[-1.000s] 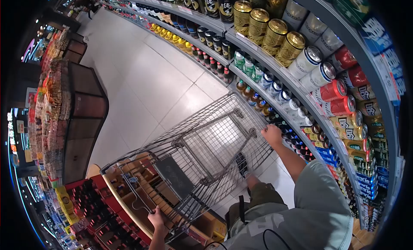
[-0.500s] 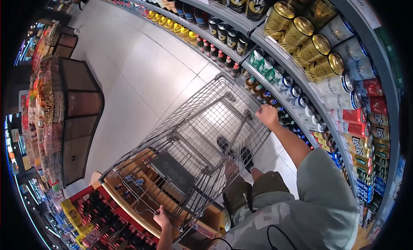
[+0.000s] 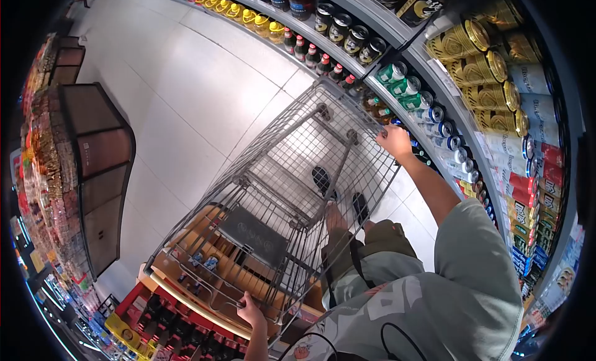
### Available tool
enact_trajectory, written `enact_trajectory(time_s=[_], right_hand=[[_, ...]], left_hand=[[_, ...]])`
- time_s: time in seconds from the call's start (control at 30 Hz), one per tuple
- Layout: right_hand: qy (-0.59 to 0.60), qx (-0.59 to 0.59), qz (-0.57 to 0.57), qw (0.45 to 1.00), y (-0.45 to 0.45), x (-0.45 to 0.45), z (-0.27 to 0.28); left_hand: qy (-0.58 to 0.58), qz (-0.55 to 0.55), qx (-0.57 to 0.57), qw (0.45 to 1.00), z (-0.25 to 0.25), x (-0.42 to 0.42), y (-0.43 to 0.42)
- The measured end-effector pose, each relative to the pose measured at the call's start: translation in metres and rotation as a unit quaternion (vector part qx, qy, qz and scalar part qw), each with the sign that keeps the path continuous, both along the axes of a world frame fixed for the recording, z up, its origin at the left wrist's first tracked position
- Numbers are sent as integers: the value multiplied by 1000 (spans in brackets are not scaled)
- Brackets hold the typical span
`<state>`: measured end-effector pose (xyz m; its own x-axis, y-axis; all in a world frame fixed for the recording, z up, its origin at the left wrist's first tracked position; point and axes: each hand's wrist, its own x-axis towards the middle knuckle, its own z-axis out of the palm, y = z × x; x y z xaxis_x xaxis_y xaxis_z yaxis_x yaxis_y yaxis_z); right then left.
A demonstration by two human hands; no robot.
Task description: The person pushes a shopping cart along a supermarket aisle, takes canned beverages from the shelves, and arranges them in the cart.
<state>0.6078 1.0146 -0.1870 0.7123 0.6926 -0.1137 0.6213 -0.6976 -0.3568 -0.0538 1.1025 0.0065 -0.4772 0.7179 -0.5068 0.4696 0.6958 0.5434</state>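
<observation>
Pale floor tiles (image 3: pixel 167 100), both my grips taken

Well to the left of my left grip stands a dark-panelled display stand (image 3: pixel 99 168). My left hand (image 3: pixel 251 311) is wrapped round one end of the shopping cart (image 3: pixel 271 203), which lies between my two grips. My right hand (image 3: pixel 396 144) is curled over the opposite end, with green cans (image 3: pixel 405 86) just beyond it.

On my right, grey shelving (image 3: pixel 380 27): gold cans (image 3: pixel 481 69), pale cans (image 3: pixel 531 78) and red cans (image 3: pixel 518 184) on a higher shelf; black cans (image 3: pixel 355 41) and green cans (image 3: pixel 403 86) one level lower; yellow-capped bottles (image 3: pixel 248 18) and dark bottles with red caps (image 3: pixel 311 55) below those. On my left, one brown-panelled display stand (image 3: pixel 102 187), heaped with packaged goods (image 3: pixel 46 156). Also before me, pale tiled floor (image 3: pixel 174 81), one stretch, seams visible.
</observation>
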Motion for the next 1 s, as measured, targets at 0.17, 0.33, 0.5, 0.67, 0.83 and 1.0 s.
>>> enact_trajectory(time_s=[0.17, 0.33, 0.5, 0.67, 0.83, 1.0], right_hand=[[3, 27, -9, 1000, -1, 1, 3], [5, -26, -4, 1000, -9, 9, -1], [9, -54, -27, 998, 2, 10, 2], [-16, -69, -61, 996, 1, -24, 53], [140, 211, -61, 965, -53, -96, 88], [471, 376, -58, 796, -216, -177, 106]], left_hand=[[33, 12, -19, 999, 4, 9, 7], [7, 4, -8, 1000, 7, 15, 1], [0, 8, 16, 1000, 0, 17, 1], [-7, -52, 50, 997, 10, 20, -1], [-63, -79, 143, 984, -25, -12, 14], [350, -262, 395, 808, 26, 71, -52]])
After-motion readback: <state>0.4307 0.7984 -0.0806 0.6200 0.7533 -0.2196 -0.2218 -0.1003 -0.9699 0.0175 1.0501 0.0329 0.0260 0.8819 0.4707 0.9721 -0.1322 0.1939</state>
